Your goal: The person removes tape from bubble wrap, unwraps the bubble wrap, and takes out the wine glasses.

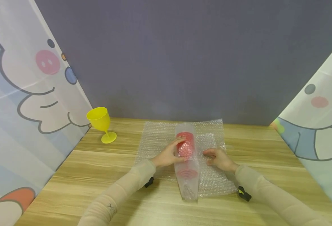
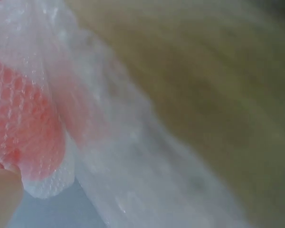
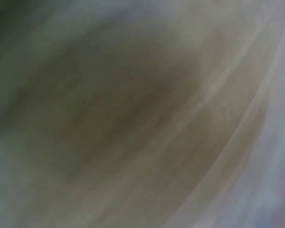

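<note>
A red object point(image 1: 186, 147) lies rolled inside bubble wrap point(image 1: 193, 164). Through the layers I make out a wide body and a round disc at its near end. My left hand point(image 1: 167, 154) grips this roll from the left, fingers over the top and thumb nearer me. In the left wrist view the red object point(image 2: 23, 118) shows through the bubbles, a digit against its side. Just right of the roll, my right hand point(image 1: 219, 158) hovers or rests over the flat part of the sheet, fingers loosely bent around nothing visible. The right wrist view is too blurred to show the hand.
A yellow goblet point(image 1: 99, 121) stands at the back left of the wooden table point(image 1: 120, 194). A dark grey panel point(image 1: 182, 62) rises behind the table. Printed cartoon curtains point(image 1: 21, 103) hang at both sides. Flat bubble wrap spreads either side of the roll.
</note>
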`<action>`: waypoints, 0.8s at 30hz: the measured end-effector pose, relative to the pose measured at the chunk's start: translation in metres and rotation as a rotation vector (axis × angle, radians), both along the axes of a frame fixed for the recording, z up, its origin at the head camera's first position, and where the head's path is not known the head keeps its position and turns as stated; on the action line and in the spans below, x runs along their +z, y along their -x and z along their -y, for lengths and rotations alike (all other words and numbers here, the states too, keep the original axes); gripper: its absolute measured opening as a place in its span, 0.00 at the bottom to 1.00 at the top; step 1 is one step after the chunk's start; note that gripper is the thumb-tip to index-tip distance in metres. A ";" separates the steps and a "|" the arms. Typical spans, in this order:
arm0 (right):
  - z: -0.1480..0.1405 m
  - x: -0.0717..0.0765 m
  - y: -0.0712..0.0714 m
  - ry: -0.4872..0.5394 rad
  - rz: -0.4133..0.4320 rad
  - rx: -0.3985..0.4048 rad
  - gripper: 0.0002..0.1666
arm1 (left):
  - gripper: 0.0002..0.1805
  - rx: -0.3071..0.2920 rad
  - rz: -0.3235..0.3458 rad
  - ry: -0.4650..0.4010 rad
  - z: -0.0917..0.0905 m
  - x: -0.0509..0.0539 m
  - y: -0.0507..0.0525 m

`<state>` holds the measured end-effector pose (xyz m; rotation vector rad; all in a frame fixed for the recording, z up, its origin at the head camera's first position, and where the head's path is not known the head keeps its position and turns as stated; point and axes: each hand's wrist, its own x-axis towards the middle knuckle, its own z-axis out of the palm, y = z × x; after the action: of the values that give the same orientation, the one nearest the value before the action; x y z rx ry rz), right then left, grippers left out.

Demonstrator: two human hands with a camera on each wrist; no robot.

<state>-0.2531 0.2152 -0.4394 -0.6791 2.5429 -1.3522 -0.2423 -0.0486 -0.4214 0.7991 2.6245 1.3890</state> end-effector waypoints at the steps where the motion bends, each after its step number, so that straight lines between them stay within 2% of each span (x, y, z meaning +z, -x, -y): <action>1: 0.000 -0.001 0.000 0.000 -0.004 -0.002 0.27 | 0.48 0.007 0.005 0.004 0.001 0.000 -0.001; 7: -0.002 -0.002 0.001 0.010 -0.017 0.013 0.26 | 0.48 0.028 0.029 0.016 0.007 0.002 -0.004; 11: -0.002 -0.002 0.001 0.025 -0.009 0.024 0.26 | 0.47 0.046 0.022 0.019 0.013 0.003 -0.005; 19: -0.001 -0.001 -0.001 0.028 0.007 0.009 0.25 | 0.42 0.101 0.067 -0.060 0.021 0.006 -0.010; 24: 0.000 -0.001 -0.002 0.026 0.003 0.014 0.26 | 0.38 0.125 0.050 -0.052 0.022 0.008 -0.011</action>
<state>-0.2514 0.2156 -0.4402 -0.6982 2.5170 -1.3835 -0.2316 -0.0706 -0.4130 0.6059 2.6520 1.4922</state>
